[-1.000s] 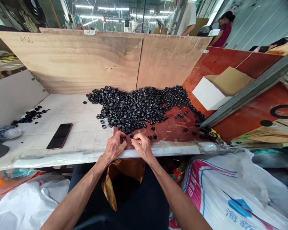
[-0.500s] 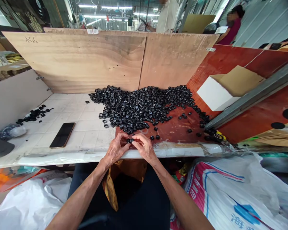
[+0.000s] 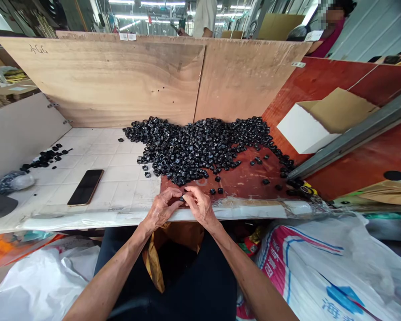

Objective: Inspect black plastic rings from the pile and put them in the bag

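Note:
Over the table's front edge, my left hand (image 3: 164, 206) and my right hand (image 3: 199, 206) meet with their fingertips closed. Pinched between them is a small black plastic part (image 3: 182, 198), mostly covered by the fingers. Just beyond lies a wide heap of similar black plastic parts (image 3: 187, 151), some of them ring-like. Several loose ones, such as a black piece (image 3: 212, 191), sit to the right of my right hand on the red board (image 3: 243, 178). Below my hands, a brown bag (image 3: 153, 263) hangs open at my lap.
A phone (image 3: 86, 187) lies on the white tabletop (image 3: 116, 178), near a smaller black pile (image 3: 47, 158). Wooden panels (image 3: 120, 84) wall the back. An open carton (image 3: 307, 129) rests behind a metal bar (image 3: 354, 142) at right. A large white sack (image 3: 304, 263) stands below right.
My fingertips have closed further over the black part, so less of it shows. The view has shifted slightly. Behind the panel, a person in light clothing has moved left.

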